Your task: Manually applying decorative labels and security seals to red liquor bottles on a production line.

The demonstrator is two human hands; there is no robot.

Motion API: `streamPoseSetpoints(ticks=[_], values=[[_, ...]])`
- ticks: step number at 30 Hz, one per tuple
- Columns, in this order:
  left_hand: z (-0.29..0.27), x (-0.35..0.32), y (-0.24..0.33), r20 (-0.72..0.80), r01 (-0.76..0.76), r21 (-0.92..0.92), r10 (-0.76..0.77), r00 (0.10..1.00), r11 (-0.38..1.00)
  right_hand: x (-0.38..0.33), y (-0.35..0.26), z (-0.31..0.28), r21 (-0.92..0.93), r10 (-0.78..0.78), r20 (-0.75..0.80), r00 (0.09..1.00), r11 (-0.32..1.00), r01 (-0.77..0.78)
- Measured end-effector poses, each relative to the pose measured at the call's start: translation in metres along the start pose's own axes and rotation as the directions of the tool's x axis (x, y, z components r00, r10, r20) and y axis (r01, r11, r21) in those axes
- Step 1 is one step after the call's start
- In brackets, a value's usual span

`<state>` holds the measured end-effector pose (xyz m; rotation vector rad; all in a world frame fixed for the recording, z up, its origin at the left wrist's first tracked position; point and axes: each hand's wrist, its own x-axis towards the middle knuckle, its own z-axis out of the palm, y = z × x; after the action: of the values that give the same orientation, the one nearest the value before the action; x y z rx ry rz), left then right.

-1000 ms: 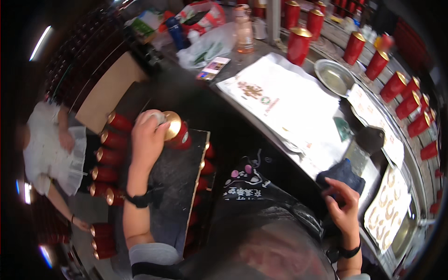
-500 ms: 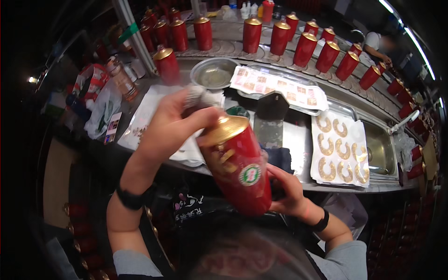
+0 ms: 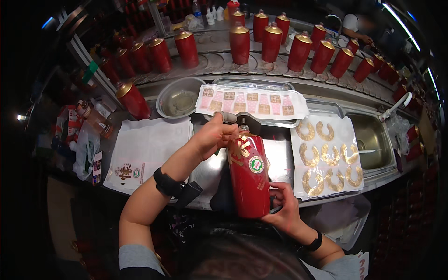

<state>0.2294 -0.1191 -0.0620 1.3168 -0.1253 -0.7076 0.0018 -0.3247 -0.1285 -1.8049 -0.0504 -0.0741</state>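
Note:
A red bottle [image 3: 251, 191] with gold shoulder trim is held in front of me, nearly upright with its bare neck at the top. On its side are a gold character decal [image 3: 239, 150] and a round green-and-white emblem [image 3: 256, 164]. My left hand [image 3: 215, 137] is closed at the bottle's upper left, against the shoulder; one finger, in a greyish cover, points past the neck. Low on the right side, my right hand [image 3: 285, 207] grips the bottle near its base, some fingers hidden behind it.
White backing sheets [image 3: 149, 147] lie left, beside a steel basin [image 3: 173, 100]. A sheet of pink and gold decals [image 3: 240, 99] is behind the bottle. Gold C-shaped decals [image 3: 330, 155] lie right, before a sink [image 3: 375, 140]. Red bottles [image 3: 240, 44] line a conveyor; another person works far right.
The bottle has come from tilted to nearly upright, and its gold character now shows more fully. My left hand has shifted from over the bottle's top to its upper left side. My view has turned.

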Motion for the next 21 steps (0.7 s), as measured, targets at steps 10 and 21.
streamPoseSetpoints(ticks=[10, 21], values=[[-0.018, 0.019, -0.011, -0.035, 0.025, -0.025, -0.026, 0.999, 0.999, 0.024, -0.005, 0.012, -0.024, 0.025, -0.060, 0.998, 0.999, -0.026], [-0.035, -0.008, -0.016, -0.090, -0.039, 0.137, 0.051, 0.995, 0.990, 0.041, -0.020, 0.013, -0.380, -0.079, 0.031, 0.996, 0.921, 0.084]])
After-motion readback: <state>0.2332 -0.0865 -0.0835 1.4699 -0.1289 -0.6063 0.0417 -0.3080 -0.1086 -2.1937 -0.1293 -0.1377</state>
